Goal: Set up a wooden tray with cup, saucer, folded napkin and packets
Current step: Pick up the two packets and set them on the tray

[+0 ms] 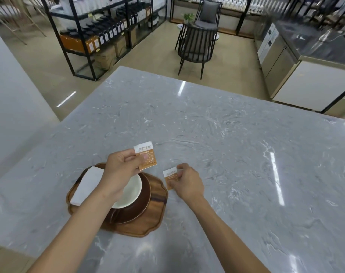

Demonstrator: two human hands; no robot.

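Observation:
A scalloped wooden tray (154, 215) lies on the marble table at lower left. On it rest a brown saucer (142, 201) with a cup (132, 192), white inside, and a folded white napkin (87, 186) along the left side. My left hand (120, 170) hovers over the cup and pinches an orange-and-white packet (146, 157). Just right of the tray, my right hand (187, 182) grips a second orange packet (170, 179) at table level.
The grey marble table (226, 144) stretches far and right. Beyond it stand dark chairs (197, 44), black shelving with bottles and boxes (100, 32) and a steel counter (305, 48) at the right.

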